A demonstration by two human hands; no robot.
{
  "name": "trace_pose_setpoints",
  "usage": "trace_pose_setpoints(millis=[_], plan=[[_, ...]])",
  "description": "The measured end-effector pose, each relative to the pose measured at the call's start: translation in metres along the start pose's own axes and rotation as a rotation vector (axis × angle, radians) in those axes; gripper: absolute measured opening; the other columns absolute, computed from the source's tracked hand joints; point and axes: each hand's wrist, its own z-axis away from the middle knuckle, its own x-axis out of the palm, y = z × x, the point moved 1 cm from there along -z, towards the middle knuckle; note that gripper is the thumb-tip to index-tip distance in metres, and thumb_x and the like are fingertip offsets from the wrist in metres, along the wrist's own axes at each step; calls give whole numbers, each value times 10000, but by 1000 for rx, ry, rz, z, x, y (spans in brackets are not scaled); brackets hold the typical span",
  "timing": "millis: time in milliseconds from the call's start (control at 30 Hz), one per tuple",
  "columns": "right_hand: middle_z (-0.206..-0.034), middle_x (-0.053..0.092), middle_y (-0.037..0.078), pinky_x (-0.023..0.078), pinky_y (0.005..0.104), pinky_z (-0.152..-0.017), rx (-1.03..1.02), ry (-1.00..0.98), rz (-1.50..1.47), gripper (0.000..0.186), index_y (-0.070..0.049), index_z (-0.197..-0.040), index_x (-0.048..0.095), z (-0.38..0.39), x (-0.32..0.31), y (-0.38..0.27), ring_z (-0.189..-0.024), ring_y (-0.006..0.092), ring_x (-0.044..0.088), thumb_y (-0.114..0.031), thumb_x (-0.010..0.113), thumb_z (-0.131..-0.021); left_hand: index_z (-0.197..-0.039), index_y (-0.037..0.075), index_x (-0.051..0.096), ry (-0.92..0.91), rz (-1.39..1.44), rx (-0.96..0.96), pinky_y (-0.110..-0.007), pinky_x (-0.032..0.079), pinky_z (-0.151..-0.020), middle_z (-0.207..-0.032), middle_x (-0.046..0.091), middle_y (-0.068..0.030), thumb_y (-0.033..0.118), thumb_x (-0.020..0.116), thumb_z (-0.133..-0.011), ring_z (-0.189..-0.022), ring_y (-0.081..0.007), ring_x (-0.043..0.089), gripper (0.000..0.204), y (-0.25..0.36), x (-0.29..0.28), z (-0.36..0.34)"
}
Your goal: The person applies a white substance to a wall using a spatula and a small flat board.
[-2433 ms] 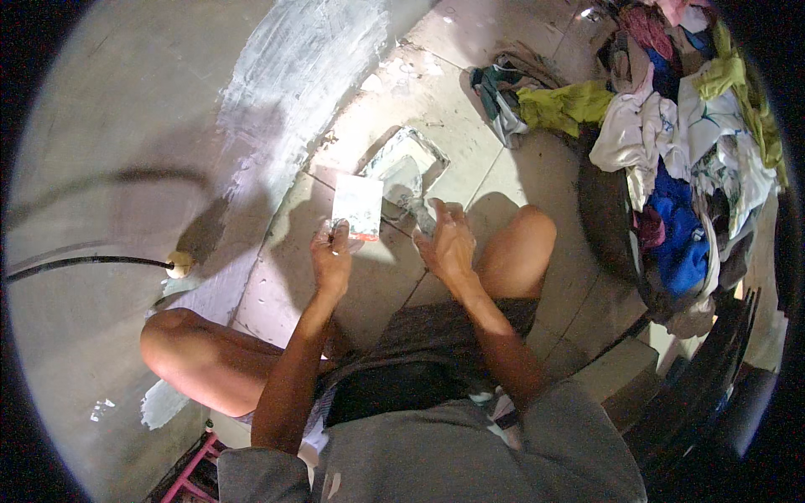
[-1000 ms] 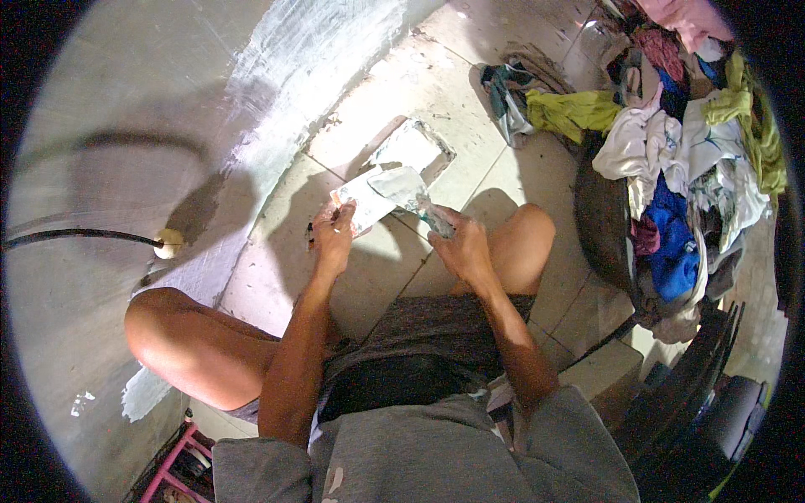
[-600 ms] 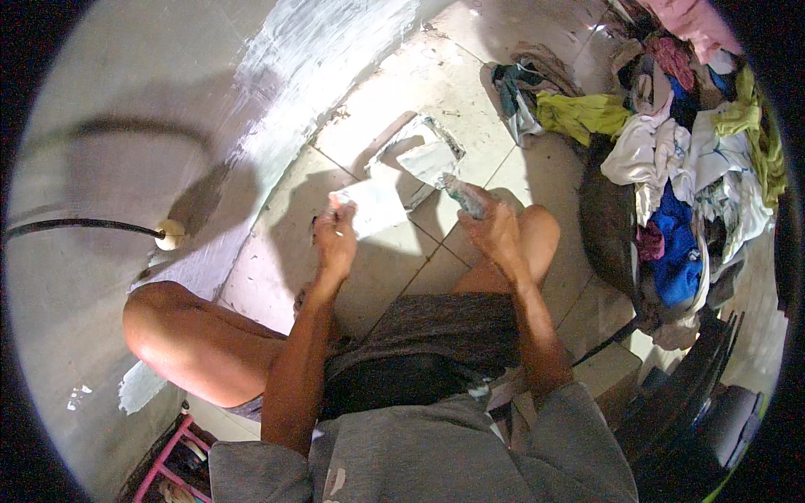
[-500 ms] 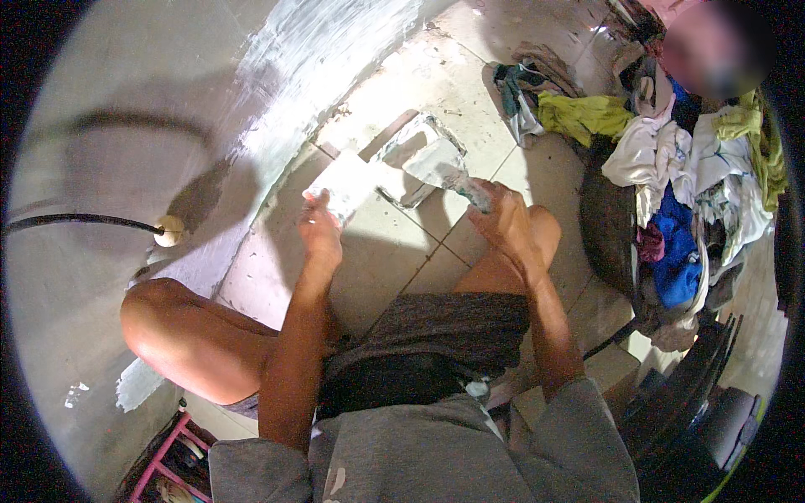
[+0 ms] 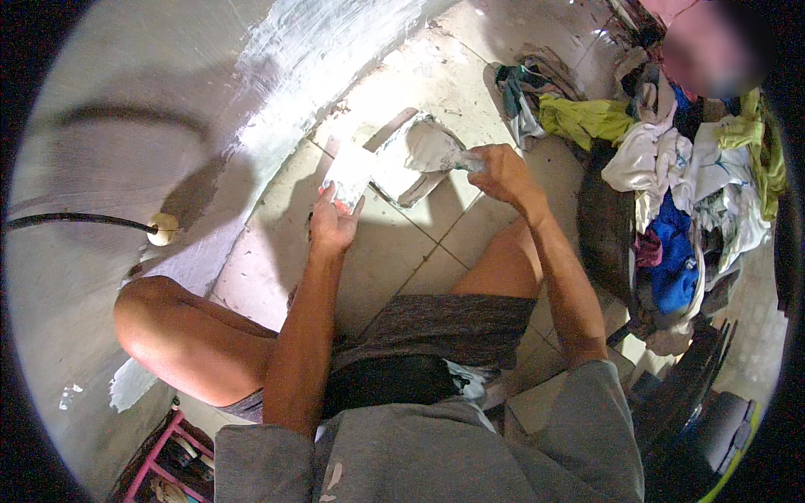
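Note:
My left hand [image 5: 335, 222] grips a flat white-coated tool [image 5: 348, 168] with some red near my fingers, held just left of a small rectangular tray [image 5: 402, 193] on the tiled floor [image 5: 436, 277]. My right hand [image 5: 499, 176] is closed on the handle of a putty knife [image 5: 436, 147], smeared with grey and green. Its blade is over the tray, where pale paste coats the surfaces; whether it touches the bottom I cannot tell. My bare knees flank both forearms.
A grey wall [image 5: 109, 168] with white patches rises at left, a black cable [image 5: 75, 218] running to a pale round fitting [image 5: 162, 229]. A large heap of clothes [image 5: 671, 251] lies at right, dark furniture below it. A pink rack [image 5: 172, 457] stands behind my left knee.
My right hand has moved up and right, carrying the knife from over the white tool to over the tray. The white tool in my left hand has tilted and shifted slightly left.

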Motion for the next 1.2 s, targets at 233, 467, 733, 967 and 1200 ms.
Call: trace_pose_setpoints(millis=[233, 467, 733, 967, 1200], plan=[[-906, 594, 150, 452, 396, -791, 87, -37, -218, 410, -75, -1015, 606, 6, 28, 3, -855, 336, 558, -191, 662, -625, -1202, 55, 372, -91, -58, -21, -515, 283, -993, -1220, 465, -96, 238, 421, -901, -1128, -260, 442, 355, 6, 18, -2], [-882, 593, 173, 452, 392, -765, 23, -11, -172, 407, -33, -1021, 600, 0, 34, -6, -835, 345, 559, -182, 628, -642, -869, 151, 532, 2, -71, -3, -594, 361, -904, -651, 567, 25, 180, 558, -826, -572, -128, 532, 58, 15, 27, 5], [-797, 567, 198, 454, 415, -680, -15, 173, -237, 354, 15, -986, 590, 11, 65, -36, -706, 360, 553, -100, 637, -654, -890, 152, 526, -78, -57, -12, -609, 345, -912, -542, 533, 10, 160, 543, -834, -480, -127, 510, 59, 13, 28, 10], [-826, 575, 198, 457, 389, -613, 108, 139, -385, 380, 9, -1031, 585, 18, 68, -61, -651, 341, 563, -148, 632, -688, -1103, 49, 429, -87, -24, -28, -558, 311, -969, -1125, 526, -124, 185, 433, -901, -1042, -261, 509, 244, 14, 19, 1], [-899, 587, 170, 472, 378, -638, 134, 188, -337, 392, -45, -1068, 582, 34, 70, -63, -702, 322, 586, -165, 625, -697, -1136, 68, 422, -176, 35, -44, -571, 340, -942, -1160, 513, -132, 162, 506, -848, -1081, -292, 488, 315, 9, 12, -7]])
